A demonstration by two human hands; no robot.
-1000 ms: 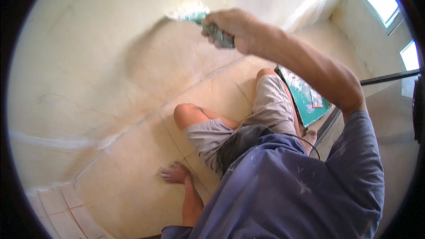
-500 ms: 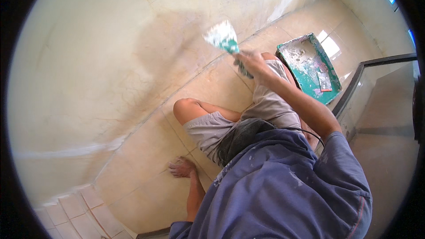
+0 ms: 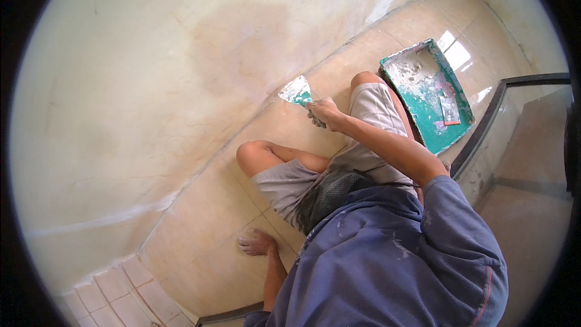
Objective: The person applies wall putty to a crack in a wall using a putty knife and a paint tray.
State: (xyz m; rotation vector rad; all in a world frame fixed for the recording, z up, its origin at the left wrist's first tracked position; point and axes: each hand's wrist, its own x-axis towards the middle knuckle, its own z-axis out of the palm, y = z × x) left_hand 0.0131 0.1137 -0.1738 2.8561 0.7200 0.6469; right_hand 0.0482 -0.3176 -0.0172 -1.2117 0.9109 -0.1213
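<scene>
My right hand [image 3: 325,112] is wrapped round the handle of a putty knife [image 3: 296,92], its broad blade smeared with white filler and green near the handle. The blade is close to the foot of the wall, above the tiled floor; whether it touches the wall I cannot tell. Low on my left, my left hand [image 3: 258,243] rests on the floor with its fingers spread, dusted with white and holding nothing. Beyond my right knee lies a green tray [image 3: 437,136] with white filler [image 3: 407,70] heaped in its far part. A smaller scraper [image 3: 449,111] lies inside it.
The pale wall [image 3: 151,72] carries a damp-looking darker patch [image 3: 242,42] and white filler streaks. Beige tiles [image 3: 209,260] cover the floor beneath me. A dark-framed glass panel [image 3: 526,139] stands at the right, close to the tray. Tiled steps [image 3: 121,297] are at the lower left.
My right hand has brought the putty knife down from higher on the wall toward its foot. The left hand stays on the floor. The view has shifted slightly.
</scene>
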